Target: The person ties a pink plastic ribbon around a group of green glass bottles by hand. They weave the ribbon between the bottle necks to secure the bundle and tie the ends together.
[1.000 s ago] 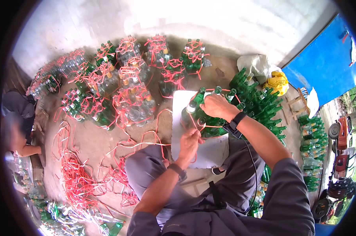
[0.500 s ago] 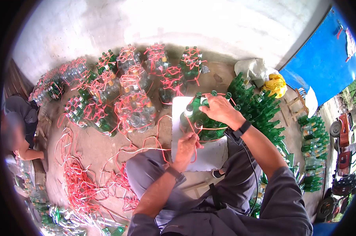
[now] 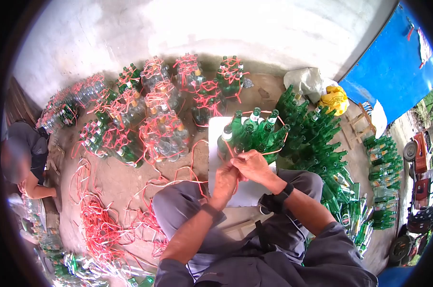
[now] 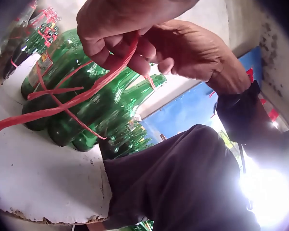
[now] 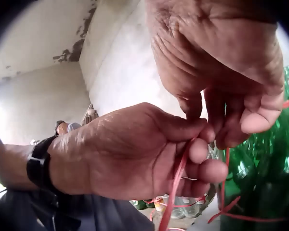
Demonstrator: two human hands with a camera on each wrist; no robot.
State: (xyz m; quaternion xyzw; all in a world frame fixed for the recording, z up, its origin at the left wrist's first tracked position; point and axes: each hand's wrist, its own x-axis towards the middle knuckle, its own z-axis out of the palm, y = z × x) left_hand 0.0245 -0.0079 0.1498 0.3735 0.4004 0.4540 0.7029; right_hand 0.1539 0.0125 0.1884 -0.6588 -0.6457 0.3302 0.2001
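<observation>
A cluster of green glass bottles stands upright on a white board, ringed by red plastic twine. At its near side both hands meet, fingertips close together. My left hand pinches the twine, and a long tail runs out from its curled fingers. Beside it, my right hand has come to the same spot, its fingers curled on a strand that leads to the bottles. In the right wrist view the strands cross low on the bottles' near side; the fingers partly hide the twine's ends.
Tied bundles of clear and green bottles stand to the left, and loose green bottles crowd the right. A tangle of red twine lies on the floor. Another person sits at the far left. A yellow bag lies behind.
My right hand has left the bottle tops and come down toward me to join the left hand at the twine. My left hand stays nearly where it was, gripping twine.
</observation>
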